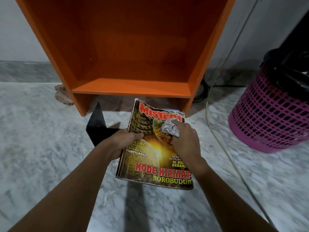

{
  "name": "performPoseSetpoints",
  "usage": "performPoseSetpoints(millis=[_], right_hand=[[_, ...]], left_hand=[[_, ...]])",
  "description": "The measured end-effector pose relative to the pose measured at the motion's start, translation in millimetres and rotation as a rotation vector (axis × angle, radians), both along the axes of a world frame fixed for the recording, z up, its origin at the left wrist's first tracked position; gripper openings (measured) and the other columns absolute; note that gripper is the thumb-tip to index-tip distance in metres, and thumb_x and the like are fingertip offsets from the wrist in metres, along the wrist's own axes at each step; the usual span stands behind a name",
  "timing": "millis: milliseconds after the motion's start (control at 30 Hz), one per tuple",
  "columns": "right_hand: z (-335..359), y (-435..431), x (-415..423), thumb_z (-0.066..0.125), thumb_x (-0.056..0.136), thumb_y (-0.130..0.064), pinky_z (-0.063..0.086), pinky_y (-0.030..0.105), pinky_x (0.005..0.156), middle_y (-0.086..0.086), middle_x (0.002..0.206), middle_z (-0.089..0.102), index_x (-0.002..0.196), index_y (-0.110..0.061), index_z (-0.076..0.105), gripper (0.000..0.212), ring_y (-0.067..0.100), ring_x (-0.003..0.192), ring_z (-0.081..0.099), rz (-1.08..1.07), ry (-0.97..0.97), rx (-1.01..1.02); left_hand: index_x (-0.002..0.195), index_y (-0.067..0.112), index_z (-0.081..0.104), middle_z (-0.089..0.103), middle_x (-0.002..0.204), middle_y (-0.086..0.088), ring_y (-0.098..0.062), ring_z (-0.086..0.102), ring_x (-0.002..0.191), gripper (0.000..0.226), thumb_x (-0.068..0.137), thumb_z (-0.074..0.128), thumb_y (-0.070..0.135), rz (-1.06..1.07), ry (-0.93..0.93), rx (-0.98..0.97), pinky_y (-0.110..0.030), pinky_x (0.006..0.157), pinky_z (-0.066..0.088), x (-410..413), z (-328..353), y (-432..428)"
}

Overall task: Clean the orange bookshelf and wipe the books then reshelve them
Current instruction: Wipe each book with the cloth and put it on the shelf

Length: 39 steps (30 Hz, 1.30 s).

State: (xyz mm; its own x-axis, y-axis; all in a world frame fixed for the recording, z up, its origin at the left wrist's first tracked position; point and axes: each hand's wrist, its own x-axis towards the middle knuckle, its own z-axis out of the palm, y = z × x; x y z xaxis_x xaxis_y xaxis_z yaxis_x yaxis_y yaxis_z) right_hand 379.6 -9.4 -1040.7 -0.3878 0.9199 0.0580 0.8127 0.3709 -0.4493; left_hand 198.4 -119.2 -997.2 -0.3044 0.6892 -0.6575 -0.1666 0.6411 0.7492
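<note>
The orange bookshelf (pixel 132 87) stands against the wall, and its visible compartment holds nothing. In front of it I hold a worn magazine (pixel 150 158) with a dark, yellow-and-red cover above the floor. My left hand (pixel 123 141) grips its left edge, thumb on the cover. My right hand (pixel 185 139) clutches a crumpled grey-white cloth (pixel 169 128) and presses it onto the upper right of the cover.
A black metal bookend (pixel 96 123) stands on the marble floor (pixel 41 148) left of the magazine. A pink mesh bin (pixel 267 118) with a black bag sits at right. A pale cable (pixel 217 136) runs across the floor. A brownish rag (pixel 62 96) lies by the shelf's left foot.
</note>
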Motion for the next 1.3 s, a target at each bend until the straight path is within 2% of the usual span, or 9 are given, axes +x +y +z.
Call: performPoseSetpoints(millis=[100, 233, 367, 433, 700, 867, 967, 1167, 1300], right_hand=[[10.2, 9.4, 7.0, 0.053, 0.085, 0.002, 0.049, 0.035, 0.09, 0.008, 0.128, 0.06, 0.138, -0.03, 0.053, 0.062, 0.026, 0.111, 0.056, 0.015, 0.181, -0.126], [49.7, 13.9, 15.4, 0.051, 0.084, 0.009, 0.044, 0.015, 0.077, 0.004, 0.119, 0.066, 0.134, -0.021, 0.059, 0.058, 0.011, 0.1, 0.059, 0.076, 0.392, -0.2], [101.0, 16.8, 8.9, 0.052, 0.085, 0.007, 0.053, 0.03, 0.082, 0.003, 0.12, 0.064, 0.137, -0.025, 0.055, 0.061, 0.021, 0.101, 0.063, 0.161, 0.432, -0.158], [128.6, 18.2, 2.7, 0.051, 0.086, 0.006, 0.056, 0.038, 0.083, 0.004, 0.117, 0.065, 0.138, -0.025, 0.055, 0.061, 0.027, 0.098, 0.064, 0.209, 0.426, -0.143], [260.2, 7.8, -27.9, 0.055, 0.084, 0.003, 0.053, 0.026, 0.084, 0.0, 0.119, 0.064, 0.134, -0.029, 0.058, 0.059, 0.015, 0.102, 0.062, 0.348, 0.548, 0.005], [359.1, 2.8, -60.9, 0.059, 0.087, 0.0, 0.044, 0.027, 0.052, -0.003, 0.111, 0.066, 0.136, -0.032, 0.054, 0.059, 0.02, 0.074, 0.063, 0.431, 0.602, 0.147], [410.1, 2.6, -81.5, 0.057, 0.086, 0.001, 0.044, 0.02, 0.058, -0.003, 0.11, 0.066, 0.134, -0.028, 0.056, 0.056, 0.01, 0.078, 0.061, 0.481, 0.602, 0.261], [460.1, 16.5, -107.5, 0.056, 0.084, 0.002, 0.056, 0.039, 0.073, -0.003, 0.11, 0.068, 0.132, -0.031, 0.058, 0.058, 0.014, 0.083, 0.066, 0.515, 0.514, 0.335], [473.1, 32.6, -124.3, 0.059, 0.088, 0.0, 0.049, 0.025, 0.059, -0.006, 0.104, 0.067, 0.129, -0.033, 0.059, 0.053, 0.005, 0.075, 0.063, 0.518, 0.439, 0.349]], left_hand=[[0.094, 0.023, 0.059, 0.067, 0.094, 0.003, -0.008, 0.061, 0.08, 0.008, 0.096, 0.061, 0.015, -0.008, 0.106, 0.096, -0.022, 0.066, 0.046, 5.1, 6.3, -1.6], [0.11, 0.02, 0.065, 0.07, 0.108, 0.001, -0.015, 0.064, 0.098, 0.015, 0.096, 0.061, 0.02, -0.02, 0.245, 0.151, -0.032, 0.092, 0.05, 12.0, 30.8, -3.3], [0.111, 0.021, 0.067, 0.07, 0.103, 0.003, -0.009, 0.065, 0.088, 0.016, 0.097, 0.059, 0.024, -0.06, 0.364, 0.254, -0.022, 0.069, 0.045, 15.2, 71.9, -5.8], [0.108, 0.022, 0.068, 0.071, 0.103, 0.004, -0.011, 0.065, 0.092, 0.014, 0.097, 0.059, 0.024, -0.081, 0.417, 0.299, -0.021, 0.068, 0.044, 13.7, 96.6, -9.0], [0.108, 0.024, 0.069, 0.073, 0.101, 0.003, -0.018, 0.067, 0.095, 0.015, 0.098, 0.058, 0.027, -0.088, 0.608, 0.478, -0.032, 0.079, 0.051, -17.3, 226.2, -41.6], [0.103, 0.021, 0.069, 0.074, 0.093, -0.002, -0.022, 0.07, 0.087, 0.013, 0.097, 0.058, 0.023, 0.122, 0.701, 0.68, -0.038, 0.076, 0.055, -45.6, 313.2, -58.9], [0.102, 0.024, 0.068, 0.071, 0.09, 0.001, -0.02, 0.068, 0.081, 0.011, 0.097, 0.059, 0.023, 0.35, 0.755, 0.813, -0.036, 0.07, 0.056, -67.2, 356.8, -63.0], [0.102, 0.015, 0.061, 0.064, 0.083, -0.001, -0.019, 0.059, 0.067, 0.012, 0.101, 0.05, 0.021, 0.675, 0.953, 0.949, -0.03, 0.054, 0.048, -100.6, 393.8, -33.9], [0.108, 0.014, 0.06, 0.059, 0.08, 0.003, -0.014, 0.053, 0.063, 0.014, 0.102, 0.048, 0.016, 0.785, 1.041, 0.967, -0.021, 0.049, 0.038, -125.0, 382.2, 5.4]])
